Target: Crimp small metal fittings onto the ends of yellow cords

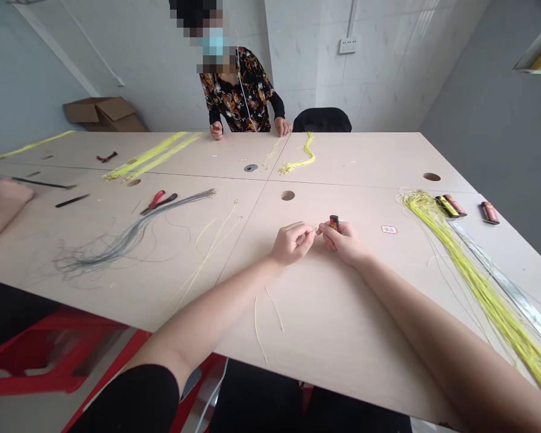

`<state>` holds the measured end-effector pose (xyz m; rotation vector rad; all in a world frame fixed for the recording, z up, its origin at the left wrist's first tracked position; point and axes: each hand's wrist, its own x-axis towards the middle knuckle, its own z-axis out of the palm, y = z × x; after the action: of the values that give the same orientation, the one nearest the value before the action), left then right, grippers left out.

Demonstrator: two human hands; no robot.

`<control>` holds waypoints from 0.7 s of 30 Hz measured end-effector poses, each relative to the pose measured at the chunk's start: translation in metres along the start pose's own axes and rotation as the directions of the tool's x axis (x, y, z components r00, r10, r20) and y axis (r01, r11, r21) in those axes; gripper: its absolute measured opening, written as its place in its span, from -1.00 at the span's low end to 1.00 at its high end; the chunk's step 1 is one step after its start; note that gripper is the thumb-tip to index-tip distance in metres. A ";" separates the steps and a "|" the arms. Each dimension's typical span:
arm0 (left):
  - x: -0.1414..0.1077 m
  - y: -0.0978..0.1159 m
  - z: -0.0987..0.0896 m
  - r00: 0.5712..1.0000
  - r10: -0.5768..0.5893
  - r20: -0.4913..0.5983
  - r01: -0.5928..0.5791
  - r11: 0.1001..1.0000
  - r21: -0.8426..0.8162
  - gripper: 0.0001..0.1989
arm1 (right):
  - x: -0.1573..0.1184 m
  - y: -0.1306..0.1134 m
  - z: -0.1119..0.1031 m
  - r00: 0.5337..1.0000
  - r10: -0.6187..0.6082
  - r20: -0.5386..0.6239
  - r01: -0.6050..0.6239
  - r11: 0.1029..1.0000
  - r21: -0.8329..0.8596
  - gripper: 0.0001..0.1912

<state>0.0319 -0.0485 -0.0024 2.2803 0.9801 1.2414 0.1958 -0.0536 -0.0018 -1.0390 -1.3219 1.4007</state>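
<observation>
My left hand (293, 243) and my right hand (342, 243) are close together above the pale wooden table (324, 313). My right hand is shut on a small red-and-black tube (334, 224), held upright. My left fingers pinch what looks like a thin pale wire (316, 229) toward that tube. At the right lies a long bundle of yellow wires (460, 270), with several larger red-and-black tubes (451, 205) at its far end. Loose pale wires (261, 325) lie near my left forearm.
A long metal strip (509, 288) lies beside the yellow bundle. Left of my arms are red-handled pliers (158, 202) and a grey wire bundle (130, 234). A co-worker (237, 90) stands across the table, and another person's forearm (4, 204) rests at the left.
</observation>
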 end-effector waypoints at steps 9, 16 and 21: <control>0.000 0.000 0.000 0.999 0.039 -0.010 -0.039 0.999 -0.004 -0.75 | -0.001 -0.001 0.000 1.000 0.003 -0.001 -0.003 1.000 0.006 -0.82; 0.001 -0.002 0.002 0.985 0.153 -0.083 -0.156 0.987 -0.033 -0.80 | 0.001 0.001 -0.001 1.000 0.004 0.004 -0.004 1.000 0.022 -0.84; 0.001 -0.002 0.002 0.984 0.158 -0.083 -0.161 0.986 -0.029 -0.80 | 0.001 0.000 0.000 1.000 0.013 -0.007 -0.013 1.000 0.011 -0.87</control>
<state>0.0332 -0.0460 -0.0045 2.3352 0.8071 1.4146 0.1955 -0.0530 -0.0018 -1.0463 -1.3034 1.4112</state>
